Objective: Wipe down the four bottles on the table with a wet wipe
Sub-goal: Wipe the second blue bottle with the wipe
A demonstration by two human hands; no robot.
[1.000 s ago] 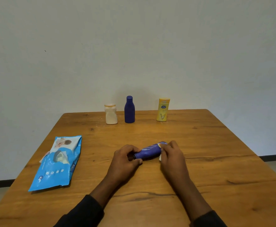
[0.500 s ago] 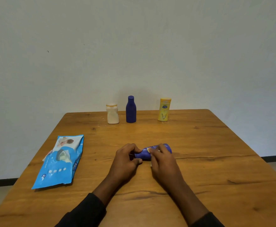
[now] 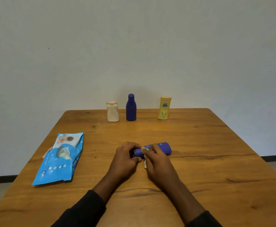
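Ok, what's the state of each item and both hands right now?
Purple-blue plastic bottle: lying on its side, held by both hands.
White wet wipe: pressed against that bottle.
Left hand: grips the bottle's cap end.
Right hand: holds the wipe round the bottle.
Squat white plastic bottle: upright, capped.
Tall dark blue plastic bottle: upright, capped.
Yellow plastic bottle: upright, closed.
Blue wet-wipe pack: lying flat.

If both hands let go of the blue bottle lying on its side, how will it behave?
Likely rolls: the bottle is round and lies sideways on the flat table. Probably light and rigid, since the left hand steadies one end with fingers alone. Possibly slippery where the right hand presses the wet wipe.
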